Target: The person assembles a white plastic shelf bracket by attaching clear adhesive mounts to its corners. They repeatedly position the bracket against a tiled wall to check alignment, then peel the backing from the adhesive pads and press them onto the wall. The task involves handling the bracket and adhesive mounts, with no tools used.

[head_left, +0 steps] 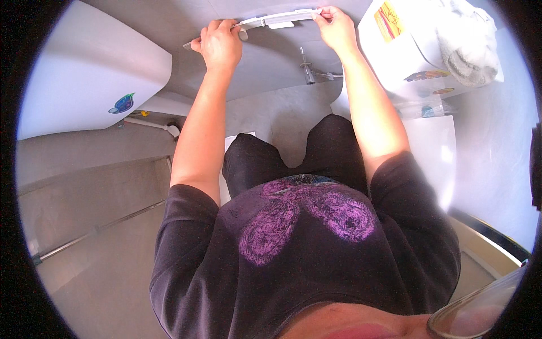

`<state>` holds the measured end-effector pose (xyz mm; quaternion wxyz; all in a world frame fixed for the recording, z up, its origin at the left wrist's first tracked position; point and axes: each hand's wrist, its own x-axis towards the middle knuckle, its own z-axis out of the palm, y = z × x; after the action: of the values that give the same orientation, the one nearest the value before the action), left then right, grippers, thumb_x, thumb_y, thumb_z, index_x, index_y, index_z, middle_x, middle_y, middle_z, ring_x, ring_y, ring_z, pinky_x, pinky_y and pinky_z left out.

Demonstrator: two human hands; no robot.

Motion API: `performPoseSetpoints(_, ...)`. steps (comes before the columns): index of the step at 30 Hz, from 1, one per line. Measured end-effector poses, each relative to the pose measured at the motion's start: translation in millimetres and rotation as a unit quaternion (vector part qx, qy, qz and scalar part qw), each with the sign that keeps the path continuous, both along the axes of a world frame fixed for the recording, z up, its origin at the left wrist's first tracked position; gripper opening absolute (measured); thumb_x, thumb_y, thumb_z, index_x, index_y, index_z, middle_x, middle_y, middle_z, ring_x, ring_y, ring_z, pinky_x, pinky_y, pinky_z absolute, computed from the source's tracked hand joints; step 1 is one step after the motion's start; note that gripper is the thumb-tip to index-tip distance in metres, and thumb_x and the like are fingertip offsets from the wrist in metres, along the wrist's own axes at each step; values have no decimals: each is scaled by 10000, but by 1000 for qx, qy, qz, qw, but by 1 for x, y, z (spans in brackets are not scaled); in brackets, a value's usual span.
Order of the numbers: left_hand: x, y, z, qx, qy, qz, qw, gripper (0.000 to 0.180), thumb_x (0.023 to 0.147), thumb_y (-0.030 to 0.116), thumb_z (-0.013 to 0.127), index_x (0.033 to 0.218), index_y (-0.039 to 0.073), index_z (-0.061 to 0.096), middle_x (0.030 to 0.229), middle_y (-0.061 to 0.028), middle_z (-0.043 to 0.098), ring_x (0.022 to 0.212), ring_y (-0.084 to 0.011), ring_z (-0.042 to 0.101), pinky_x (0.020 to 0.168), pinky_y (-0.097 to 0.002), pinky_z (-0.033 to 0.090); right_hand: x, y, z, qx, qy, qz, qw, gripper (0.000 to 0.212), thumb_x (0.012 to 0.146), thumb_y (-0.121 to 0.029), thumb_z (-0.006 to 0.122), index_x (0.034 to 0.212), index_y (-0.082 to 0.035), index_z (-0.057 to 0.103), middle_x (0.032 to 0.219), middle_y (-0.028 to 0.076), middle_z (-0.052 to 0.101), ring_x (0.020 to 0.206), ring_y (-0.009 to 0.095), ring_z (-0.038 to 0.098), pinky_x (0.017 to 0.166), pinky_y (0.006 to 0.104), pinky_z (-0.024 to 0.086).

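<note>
A long, narrow white rack-like strip (282, 20) lies against the grey wall at the top of the view, with small clips or tabs along it. My left hand (219, 45) is closed over its left part, fingers bent round the edge, and a small round pale piece (243, 34) shows beside the fingers. At the strip's right end, my right hand (336, 28) pinches it between thumb and fingers. The strip slopes slightly, higher at the right. My palms hide how it meets the wall.
A white cabinet-like body (113, 68) with a leaf sticker stands at left. At right is a white box-shaped unit (389, 62) with a grey-white towel (468, 45) draped on it. A metal valve (308, 73) juts from the wall below the strip. A white pipe (149, 124) runs at left.
</note>
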<state>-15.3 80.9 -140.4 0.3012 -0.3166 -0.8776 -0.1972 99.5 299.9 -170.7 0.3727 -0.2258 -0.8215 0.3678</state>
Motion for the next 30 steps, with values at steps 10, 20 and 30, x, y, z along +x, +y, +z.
performPoseSetpoints(10, 0, 2, -4, 12, -3, 6, 1000, 131, 804, 218, 597, 898, 168, 673, 938, -12, 614, 910, -221, 530, 839, -467, 265, 3, -4, 4, -12, -9, -14, 1000, 230, 773, -228, 662, 904, -42, 631, 840, 97, 666, 792, 219, 645, 734, 310, 484)
performPoseSetpoints(20, 8, 6, 7, 18, -43, 52, 998, 138, 758, 204, 626, 848, 116, 682, 831, -50, 647, 859, -230, 563, 833, -424, 272, 2, -13, 9, -30, 1, -43, 999, 252, 746, -224, 685, 901, -33, 632, 839, 100, 667, 789, 208, 649, 735, 307, 489)
performPoseSetpoints(30, 6, 7, 13, 40, -25, 57, 997, 154, 720, 210, 657, 823, 97, 674, 801, -64, 650, 851, -228, 574, 834, -417, 274, -3, -16, 8, -34, 19, -60, 997, 274, 722, -226, 709, 876, -12, 633, 813, 109, 666, 766, 216, 649, 727, 314, 493)
